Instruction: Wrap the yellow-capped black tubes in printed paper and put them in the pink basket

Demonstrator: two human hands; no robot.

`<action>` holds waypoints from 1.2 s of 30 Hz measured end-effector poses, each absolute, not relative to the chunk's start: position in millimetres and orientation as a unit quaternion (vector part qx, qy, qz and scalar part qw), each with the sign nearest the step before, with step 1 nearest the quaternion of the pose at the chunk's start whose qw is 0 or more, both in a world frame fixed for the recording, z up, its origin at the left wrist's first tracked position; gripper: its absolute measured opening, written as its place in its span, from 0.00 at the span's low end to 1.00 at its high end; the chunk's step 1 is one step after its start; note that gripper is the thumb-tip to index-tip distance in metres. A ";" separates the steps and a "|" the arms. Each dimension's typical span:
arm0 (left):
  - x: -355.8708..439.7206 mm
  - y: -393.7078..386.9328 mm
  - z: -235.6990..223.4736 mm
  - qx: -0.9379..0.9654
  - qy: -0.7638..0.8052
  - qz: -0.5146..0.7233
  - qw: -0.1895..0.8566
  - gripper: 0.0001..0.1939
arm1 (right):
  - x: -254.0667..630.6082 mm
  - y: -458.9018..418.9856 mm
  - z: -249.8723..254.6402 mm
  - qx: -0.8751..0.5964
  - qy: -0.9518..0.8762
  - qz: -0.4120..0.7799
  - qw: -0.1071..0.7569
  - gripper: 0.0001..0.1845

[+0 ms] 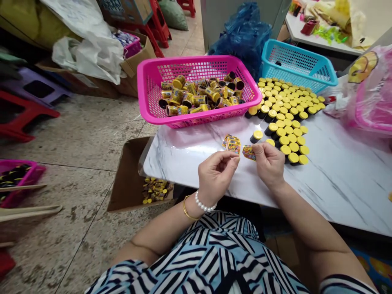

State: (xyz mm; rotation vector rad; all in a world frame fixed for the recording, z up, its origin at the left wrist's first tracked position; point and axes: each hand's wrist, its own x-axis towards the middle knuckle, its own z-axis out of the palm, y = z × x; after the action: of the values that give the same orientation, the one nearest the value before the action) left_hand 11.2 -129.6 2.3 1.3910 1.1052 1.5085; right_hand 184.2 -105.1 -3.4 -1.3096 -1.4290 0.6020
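Note:
My right hand (271,164) pinches a small printed yellow label (248,152) between thumb and fingertips above the white table. Close to it, my left hand (217,176) is closed, thumb against forefinger; whatever is between them is too small to make out. Just beyond the left fingertips lies a small pile of similar labels (232,143). One black container with a yellow lid (256,136) stands upright behind my hands, apart from the others. To the right are rows of the same yellow-lidded containers (288,122), all upright and packed close together.
A pink basket (199,119) of labelled containers sits at the table's back left. Behind the rows stands a blue basket (300,61), beside a blue plastic bag (241,30). Below the table's left edge, a cardboard box (124,175) holds more labelled containers. Stools (159,22) stand farther back.

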 end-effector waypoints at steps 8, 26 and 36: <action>14.1 -115.2 -1.0 0.481 0.422 0.586 0.497 0.11 | 183.2 -107.1 3.2 -0.477 -0.680 0.197 0.520 0.16; 15.2 -120.0 -3.6 0.520 0.425 0.642 0.369 0.09 | 178.7 -105.0 -5.5 -0.455 -0.615 0.270 0.585 0.05; 22.3 -120.8 -6.5 0.523 0.421 0.624 0.400 0.07 | 180.1 -104.7 -4.0 -0.465 -0.616 0.253 0.583 0.04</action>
State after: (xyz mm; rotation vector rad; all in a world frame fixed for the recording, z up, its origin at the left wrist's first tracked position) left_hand 22.3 -120.8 -6.5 1.3241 1.0644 1.5781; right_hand 180.1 -104.7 -4.0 -1.0857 -1.4394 0.5909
